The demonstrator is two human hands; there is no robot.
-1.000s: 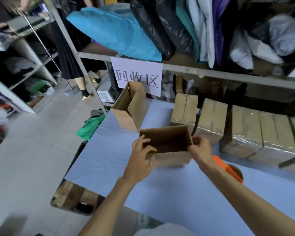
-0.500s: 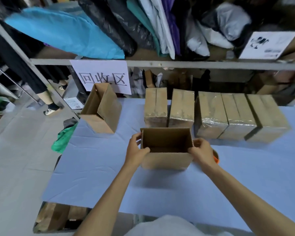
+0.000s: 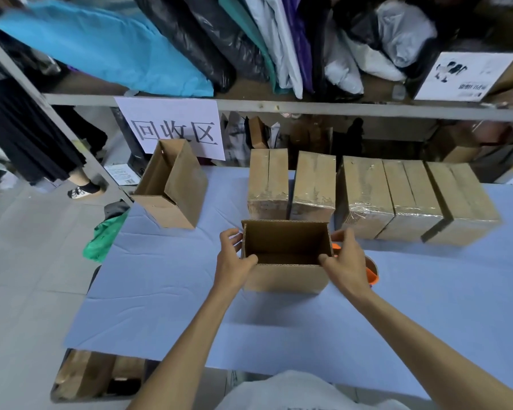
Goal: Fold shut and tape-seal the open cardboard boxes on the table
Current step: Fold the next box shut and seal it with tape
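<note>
Head view: a small brown cardboard box point(image 3: 285, 275), its top open, stands upright in the middle of the light-blue surface point(image 3: 160, 291), just in front of a row of five tape-sealed brown cardboard boxes point(image 3: 365, 199). The left hand point(image 3: 234, 261) grips the box's left end, thumb hooked over the near rim and fingers point(image 3: 231, 235) curled against the outer side wall. The right hand point(image 3: 345, 261) holds the right end the same way, thumb on the near rim and fingers point(image 3: 342, 233) round the outside. Just behind the right hand lies an orange round object point(image 3: 373, 276), mostly hidden. A second open brown cardboard box point(image 3: 178, 190) sits well apart at the far left, below a white paper sign point(image 3: 175, 128) with black characters.
</note>
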